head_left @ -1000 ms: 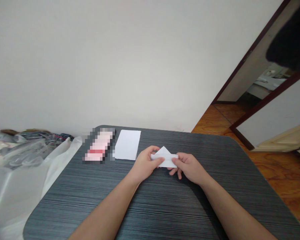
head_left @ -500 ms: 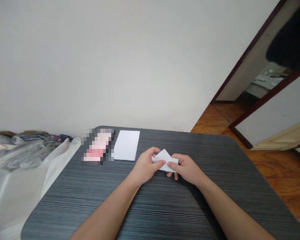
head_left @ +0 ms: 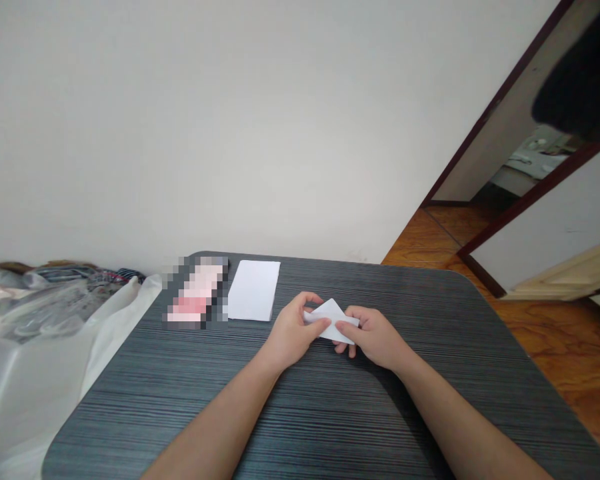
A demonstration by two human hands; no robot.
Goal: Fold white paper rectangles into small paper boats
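A small folded white paper (head_left: 332, 315) with a pointed top is held between both hands just above the dark striped table (head_left: 330, 413). My left hand (head_left: 293, 332) pinches its left end, thumb on the front and fingers curled behind. My right hand (head_left: 374, 335) pinches the right end, thumb on top and fingers underneath. Both forearms reach in from the near edge.
A stack of white paper (head_left: 254, 289) lies at the table's far edge, beside a blurred pink-and-white object (head_left: 196, 293). Plastic bags and cloth (head_left: 45, 313) sit left of the table. An open doorway and wooden floor (head_left: 570, 347) are on the right.
The folded paper has tilted slightly, its right side lower, and both hands have shifted a little closer together on it.
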